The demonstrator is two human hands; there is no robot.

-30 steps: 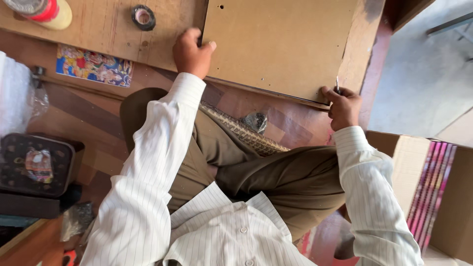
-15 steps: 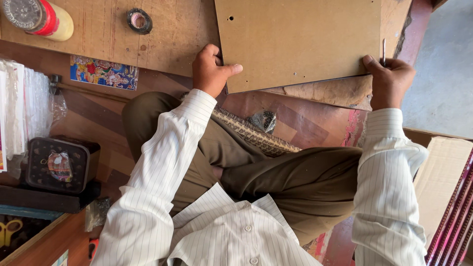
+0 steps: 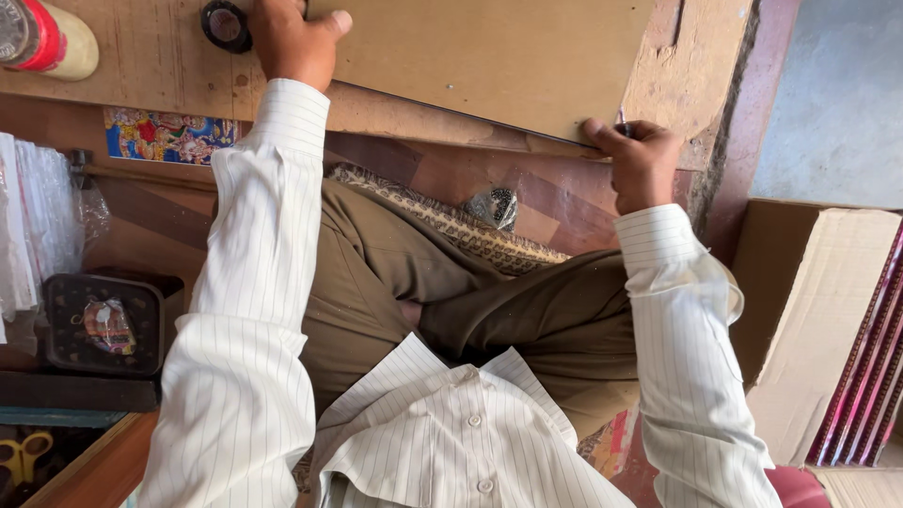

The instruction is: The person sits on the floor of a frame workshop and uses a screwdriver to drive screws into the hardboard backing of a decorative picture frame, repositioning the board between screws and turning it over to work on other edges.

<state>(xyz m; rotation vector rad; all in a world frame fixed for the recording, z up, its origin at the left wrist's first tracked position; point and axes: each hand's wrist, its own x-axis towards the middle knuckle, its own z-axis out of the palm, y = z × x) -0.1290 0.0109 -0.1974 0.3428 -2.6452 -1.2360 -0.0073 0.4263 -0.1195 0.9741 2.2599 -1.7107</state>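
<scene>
A large brown hardboard sheet (image 3: 489, 56) lies on the plywood worktable (image 3: 141, 71), its near edge hanging slightly over the table's edge. My left hand (image 3: 292, 42) grips the sheet's left edge with the thumb on top, right beside a black tape roll (image 3: 226, 23). My right hand (image 3: 640, 160) pinches the sheet's near right corner. A thin dark stick-like tool (image 3: 621, 118) pokes up between its fingers. I sit cross-legged, and both sleeves are white with fine stripes.
A red-capped cream bottle (image 3: 42, 38) lies at the table's far left. A colourful picture sticker (image 3: 165, 136) is on the table front. There is a black tin (image 3: 99, 325) and yellow scissors (image 3: 19, 456) at left, a small plastic bag (image 3: 499, 205) by my knee, and a cardboard box (image 3: 809, 310) at right.
My left hand has slid farther up the sheet's left edge, close to the tape roll. The sheet has turned a little, and my right hand stays on its near corner.
</scene>
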